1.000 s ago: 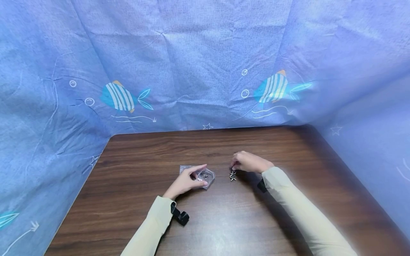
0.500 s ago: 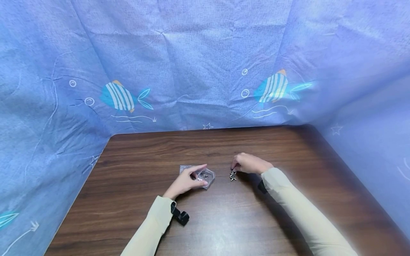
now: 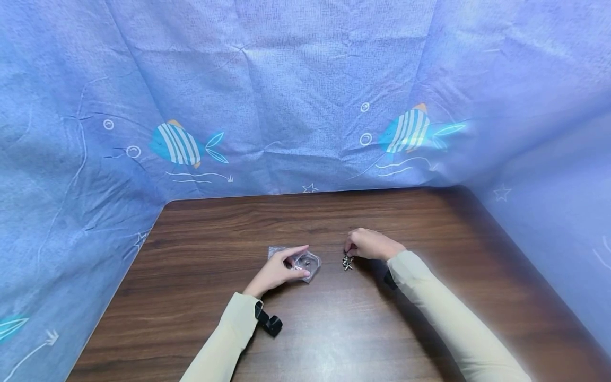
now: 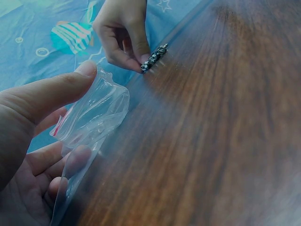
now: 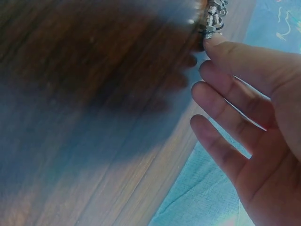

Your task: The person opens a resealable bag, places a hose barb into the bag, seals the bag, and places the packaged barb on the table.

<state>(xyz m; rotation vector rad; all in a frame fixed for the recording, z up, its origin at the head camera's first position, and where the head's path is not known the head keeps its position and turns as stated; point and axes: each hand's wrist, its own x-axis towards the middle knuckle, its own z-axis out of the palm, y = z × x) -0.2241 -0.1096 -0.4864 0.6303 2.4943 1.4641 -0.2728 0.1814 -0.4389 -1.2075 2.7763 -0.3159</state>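
Note:
My left hand (image 3: 279,269) holds a clear zip-lock bag (image 4: 101,110) on the table, its mouth spread between thumb and fingers and facing right. Small metal pieces (image 3: 307,262) show inside the bag in the head view. To the right lies a little heap of small shiny screws (image 3: 347,262). Above it, my right hand (image 3: 374,244) pinches at the heap's far end with thumb and forefinger. In the right wrist view the thumb tip touches a metal screw (image 5: 209,32), while the other fingers extend loosely below. The forefinger tip is mostly hidden there.
Both hands work over a dark wood-grain table (image 3: 215,228). A blue fish-print cloth (image 3: 296,95) hangs behind it and along both sides. Each wrist wears a black strap-on camera (image 3: 269,321).
My right fingertips have shifted slightly toward me at the heap, and the screws there have been stirred a little. The left hand and the bag stay where they were.

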